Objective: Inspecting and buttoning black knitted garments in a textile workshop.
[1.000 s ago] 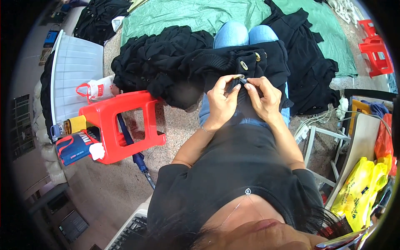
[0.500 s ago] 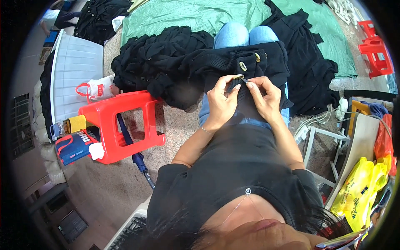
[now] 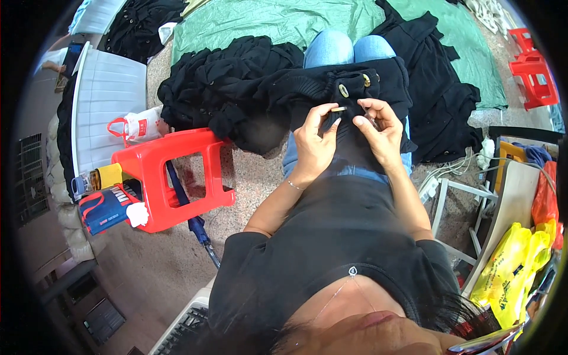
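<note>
A black knitted garment (image 3: pixel 387 89) with gold-rimmed buttons lies across my lap. My left hand (image 3: pixel 316 141) pinches its ribbed edge between thumb and fingers, right beside a button (image 3: pixel 338 109) seen nearly edge-on. Two more gold-rimmed buttons, one (image 3: pixel 343 90) oval-looking and the other (image 3: pixel 367 80) tilted, sit farther up the same garment. Just right of the pinched edge, my right hand (image 3: pixel 381 133) is closed with its thumb against its bent fingers. Something small and dark shows between these fingers, too small to make out.
A heap of black garments (image 3: pixel 231 71) lies to the left, more black cloth (image 3: pixel 438 94) to the right. Green sheeting (image 3: pixel 260 23) spreads beyond my knees. A red stool (image 3: pixel 154 168) lies left, near a white bin (image 3: pixel 109 89). Another person's hand (image 3: pixel 54 67) shows far left.
My right hand has drawn back slightly to the right, away from the button, its fingers more curled. My left hand keeps its pinch. At far left, the other person has moved.
</note>
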Demonstrator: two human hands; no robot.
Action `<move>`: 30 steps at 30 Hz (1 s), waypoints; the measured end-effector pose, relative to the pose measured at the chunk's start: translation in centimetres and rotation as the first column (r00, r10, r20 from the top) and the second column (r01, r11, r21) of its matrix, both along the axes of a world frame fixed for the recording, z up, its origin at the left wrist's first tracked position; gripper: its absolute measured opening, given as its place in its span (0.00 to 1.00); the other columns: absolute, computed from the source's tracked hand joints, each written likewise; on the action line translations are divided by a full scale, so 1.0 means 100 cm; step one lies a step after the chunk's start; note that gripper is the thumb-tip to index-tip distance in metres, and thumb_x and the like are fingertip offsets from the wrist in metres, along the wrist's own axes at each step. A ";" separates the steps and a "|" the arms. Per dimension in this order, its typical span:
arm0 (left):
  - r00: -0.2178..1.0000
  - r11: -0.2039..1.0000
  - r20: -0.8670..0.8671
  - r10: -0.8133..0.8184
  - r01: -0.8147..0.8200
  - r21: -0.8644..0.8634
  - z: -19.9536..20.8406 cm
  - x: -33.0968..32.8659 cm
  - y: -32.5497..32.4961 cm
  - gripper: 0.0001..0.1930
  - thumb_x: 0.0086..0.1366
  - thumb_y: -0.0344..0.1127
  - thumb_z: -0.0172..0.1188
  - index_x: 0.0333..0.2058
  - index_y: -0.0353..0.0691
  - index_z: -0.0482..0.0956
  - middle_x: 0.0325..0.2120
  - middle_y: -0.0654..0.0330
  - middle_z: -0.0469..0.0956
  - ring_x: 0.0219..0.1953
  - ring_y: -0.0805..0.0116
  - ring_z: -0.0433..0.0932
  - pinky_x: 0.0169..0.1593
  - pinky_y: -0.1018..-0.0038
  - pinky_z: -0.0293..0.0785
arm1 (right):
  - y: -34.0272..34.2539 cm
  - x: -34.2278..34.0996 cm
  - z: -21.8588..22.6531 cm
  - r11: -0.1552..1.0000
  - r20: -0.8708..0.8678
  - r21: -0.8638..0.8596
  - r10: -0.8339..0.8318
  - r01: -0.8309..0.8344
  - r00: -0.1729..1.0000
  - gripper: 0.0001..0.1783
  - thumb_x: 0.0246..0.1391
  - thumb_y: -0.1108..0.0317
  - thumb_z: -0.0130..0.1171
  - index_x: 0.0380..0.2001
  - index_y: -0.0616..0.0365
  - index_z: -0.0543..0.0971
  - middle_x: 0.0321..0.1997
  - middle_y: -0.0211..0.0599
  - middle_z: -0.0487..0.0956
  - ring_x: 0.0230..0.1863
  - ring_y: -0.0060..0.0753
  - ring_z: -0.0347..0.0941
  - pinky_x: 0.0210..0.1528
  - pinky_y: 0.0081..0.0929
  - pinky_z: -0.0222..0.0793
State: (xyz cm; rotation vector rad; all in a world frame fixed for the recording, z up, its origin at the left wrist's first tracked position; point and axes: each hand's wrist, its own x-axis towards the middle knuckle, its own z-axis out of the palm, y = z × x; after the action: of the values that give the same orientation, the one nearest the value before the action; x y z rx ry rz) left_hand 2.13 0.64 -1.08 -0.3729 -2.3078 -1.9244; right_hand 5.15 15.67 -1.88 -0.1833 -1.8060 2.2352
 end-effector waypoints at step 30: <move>0.988 0.993 0.110 -0.110 0.114 -0.034 0.009 0.004 0.000 0.18 0.60 0.20 0.62 0.49 0.33 0.77 0.35 0.61 0.82 0.35 0.80 0.79 0.42 0.82 0.78 | -0.003 -0.010 -0.022 0.987 0.000 -0.136 0.091 -0.090 0.996 0.09 0.60 0.76 0.60 0.43 0.64 0.82 0.41 0.32 0.84 0.41 0.16 0.76 0.48 0.15 0.70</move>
State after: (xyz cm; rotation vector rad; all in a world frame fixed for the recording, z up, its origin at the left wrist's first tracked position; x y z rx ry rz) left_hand 2.48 0.62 -0.18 -0.4212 -2.4461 -1.9987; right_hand 4.15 15.39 -4.08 -0.1366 -1.6972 2.4249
